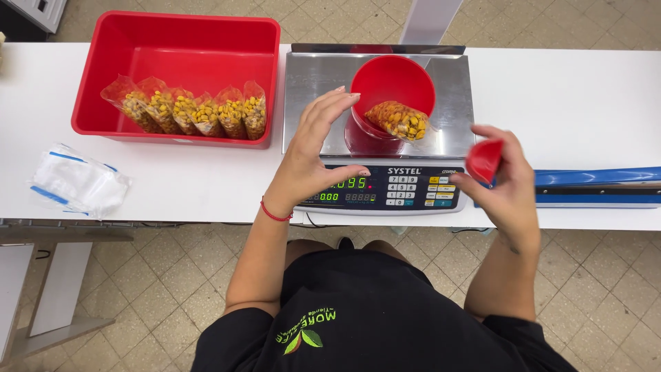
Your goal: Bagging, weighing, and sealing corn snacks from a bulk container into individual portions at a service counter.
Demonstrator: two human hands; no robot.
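A person stands at a white tabletop before a steel weighing scale with a lit digital display and keypad on its front. On the platter lies a red cup, tipped on its side with its mouth facing the person, and a clear bag of yellow-brown nuts sits in that mouth, resting on the lower rim. The bag's long axis runs roughly left to right, slightly slanted, with its right end lower. The left hand hovers over the platter, open, fingers extended and spread in a loose curve toward the cup; it holds nothing, and its fingertips are just beside the cup's left rim, apparently not touching. The bag lies up and to the right of that palm. The right hand is closed on a small red scoop held off the scale's right front corner, well apart from the bag. The left hand is clearly the nearer of the two. To the left, a red bin holds a row of filled nut bags leaning along its near wall. A stack of white packets lies at the tabletop's left edge, and a blue bar-shaped appliance, likely a sealer, lies at the right.
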